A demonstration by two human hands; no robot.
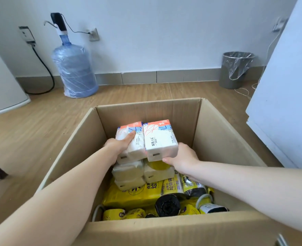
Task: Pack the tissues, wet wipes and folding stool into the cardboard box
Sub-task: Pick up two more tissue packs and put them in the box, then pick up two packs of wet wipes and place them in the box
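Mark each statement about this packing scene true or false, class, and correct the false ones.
1. Each hand holds one white tissue pack (left hand, left pack; right hand, right pack). True.
2. The brown cardboard box is empty. False: it holds yellow bag rolls and more tissue packs.
3. A blue water jug stands by the wall. True.
4. The grey waste bin lies tipped over. False: it stands upright.
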